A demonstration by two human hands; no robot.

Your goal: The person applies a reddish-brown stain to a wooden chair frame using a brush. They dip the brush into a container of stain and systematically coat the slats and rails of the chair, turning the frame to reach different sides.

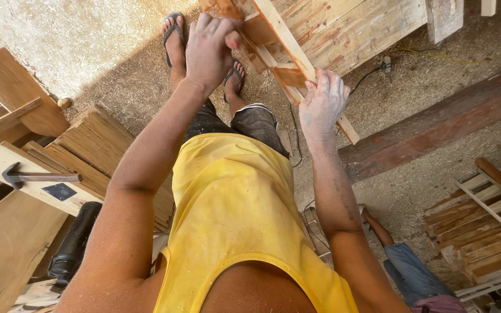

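Left hand fisted on the wooden frame, pinching something small. Right hand grips its pale slat. Hammer lies well left.

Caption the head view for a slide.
Left hand and right hand grip a wooden frame above a sawdust floor; hammer lies nearby.

Sleeveless yellow top, loose, faintly stained, with rolled armhole edges. Dark grey shorts, dusty, pale at the hem. Dark flip-flops on both feet, thong straps visible. Bare arms, no sleeves. Left hand and right hand ungloved; pale dust over the right fingers and knuckles. Faint dark marking along the right forearm, below the fingers.
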